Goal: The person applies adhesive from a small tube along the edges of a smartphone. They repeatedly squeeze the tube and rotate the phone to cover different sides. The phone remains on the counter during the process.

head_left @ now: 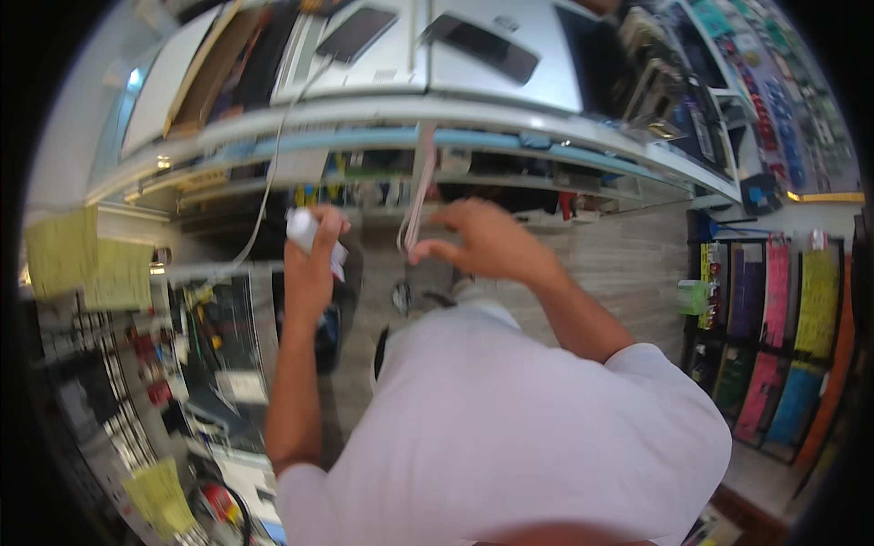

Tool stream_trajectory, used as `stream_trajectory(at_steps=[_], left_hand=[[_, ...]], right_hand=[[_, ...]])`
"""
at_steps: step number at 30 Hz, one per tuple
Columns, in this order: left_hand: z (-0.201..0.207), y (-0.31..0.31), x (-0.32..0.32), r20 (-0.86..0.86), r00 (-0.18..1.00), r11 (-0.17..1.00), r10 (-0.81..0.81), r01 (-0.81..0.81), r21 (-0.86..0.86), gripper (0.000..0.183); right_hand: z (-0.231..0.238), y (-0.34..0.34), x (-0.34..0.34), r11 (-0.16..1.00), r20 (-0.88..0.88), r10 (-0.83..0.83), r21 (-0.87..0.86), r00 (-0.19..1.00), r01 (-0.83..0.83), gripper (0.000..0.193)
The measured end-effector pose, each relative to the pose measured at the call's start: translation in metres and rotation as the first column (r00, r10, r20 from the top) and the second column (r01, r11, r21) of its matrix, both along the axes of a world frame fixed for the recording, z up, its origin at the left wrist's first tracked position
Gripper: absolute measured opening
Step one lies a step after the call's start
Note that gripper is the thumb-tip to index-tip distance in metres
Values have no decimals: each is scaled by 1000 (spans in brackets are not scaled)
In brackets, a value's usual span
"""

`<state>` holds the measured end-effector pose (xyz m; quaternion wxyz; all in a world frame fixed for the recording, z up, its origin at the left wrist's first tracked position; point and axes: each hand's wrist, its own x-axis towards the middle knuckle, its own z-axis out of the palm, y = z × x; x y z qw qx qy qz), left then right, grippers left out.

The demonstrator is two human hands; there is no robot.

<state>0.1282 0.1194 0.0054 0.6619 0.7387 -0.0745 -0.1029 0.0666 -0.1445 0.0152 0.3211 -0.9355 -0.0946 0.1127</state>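
My left hand [319,250] is closed around a small white bottle [302,227], held upright in front of the counter; a little of it shows past the fingers. A pale pink strap [420,196] hangs in a long loop from the counter's front edge. My right hand [487,238] reaches in from the right, thumb and fingers spread apart. Its thumb tip is right at the strap's lower end, and I cannot tell whether they touch. Slight blur covers both hands.
Above the hands runs a white-edged counter [364,114] carrying two dark phones, one [482,47] to the right and one [358,34] with a cable [269,182] trailing down leftward. Yellow paper sheets [118,273] hang at left. At right stands a black rack [765,341] of colourful packages.
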Motion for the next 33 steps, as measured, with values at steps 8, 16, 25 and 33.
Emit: stream_trajectory(at_steps=[8, 16, 25, 33], left_hand=[[40, -90, 12, 332, 897, 938, -292, 336, -81, 73], [102, -156, 154, 420, 569, 700, -707, 480, 528, 52], [109, -254, 260, 54, 266, 162, -962, 404, 900, 93], [100, -268, 264, 165, 340, 317, -926, 463, 827, 81]], right_hand=[[-1, 6, 6, 92, -353, 26, 932, 935, 349, 48], [13, -103, -25, -319, -211, -399, 944, 892, 81, 40], [22, -164, 6, -175, -326, -539, 945, 777, 275, 36], [35, -204, 62, -252, -271, -527, 955, 805, 157, 39]])
